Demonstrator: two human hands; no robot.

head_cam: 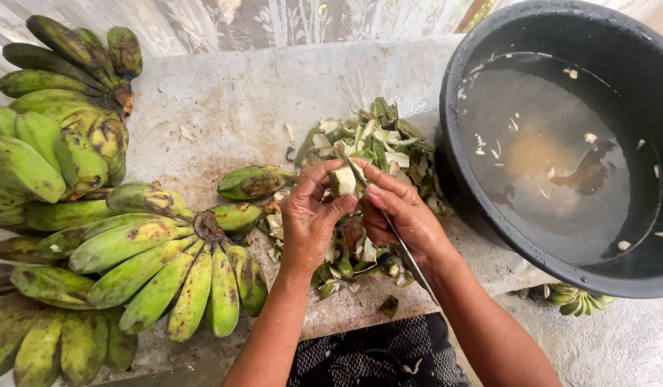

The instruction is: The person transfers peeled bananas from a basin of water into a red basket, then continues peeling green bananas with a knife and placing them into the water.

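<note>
You are mid-peel: your left hand grips the half-peeled green banana, your right hand clasps the thin metal knife, which should next slice away the remaining skin.

Green banana bunches lie heaped at the left of the worn grey table, skins blotched brown. One loose banana lies apart, near the middle. Black basin at right, holding cloudy water with floating pale scraps (one dark piece submerged). Small green bunch on the floor beneath the basin. Lace curtain behind.
</note>
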